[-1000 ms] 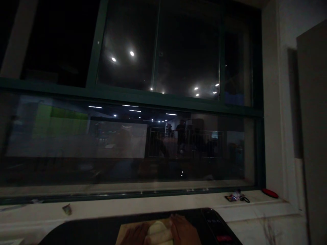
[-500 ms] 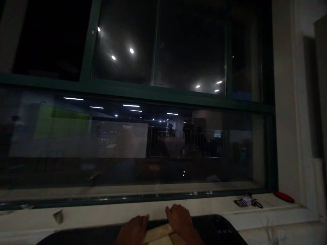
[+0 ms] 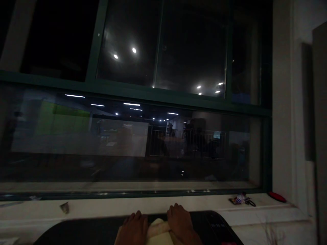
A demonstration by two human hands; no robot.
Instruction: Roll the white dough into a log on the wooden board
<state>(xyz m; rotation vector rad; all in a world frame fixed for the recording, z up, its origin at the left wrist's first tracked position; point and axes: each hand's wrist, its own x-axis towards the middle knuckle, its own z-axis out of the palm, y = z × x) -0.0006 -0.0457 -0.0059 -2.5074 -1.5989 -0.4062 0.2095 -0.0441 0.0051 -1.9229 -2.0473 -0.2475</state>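
Note:
A soft-looking, cream-coloured folded material point(image 3: 158, 231) lies low in the middle of the head view, between my two hands. On its left side, my left hand point(image 3: 134, 227) is closed against it, back upward, fingers curled and thumb alongside. My right hand point(image 3: 180, 219) grips its right side, the knuckles bent and the fingertips hidden. Under both hands is a black round-cornered surface point(image 3: 84, 229). At its right end, a small display point(image 3: 217, 225) shows dim digits. The near part of the material runs out of the picture.
Behind the black surface runs a pale window sill point(image 3: 102, 206). On it lie a small crumpled piece point(image 3: 65, 207), a little pile with a dark loop point(image 3: 241, 199) and a red oval object point(image 3: 277, 196). A green-framed window point(image 3: 163, 95) rises beyond, and dry twigs point(image 3: 270, 234) show at lower right.
My left hand has shifted slightly up, its fingers further forward. The material between my hands now bulges up more at its far end. The view has shifted a little.

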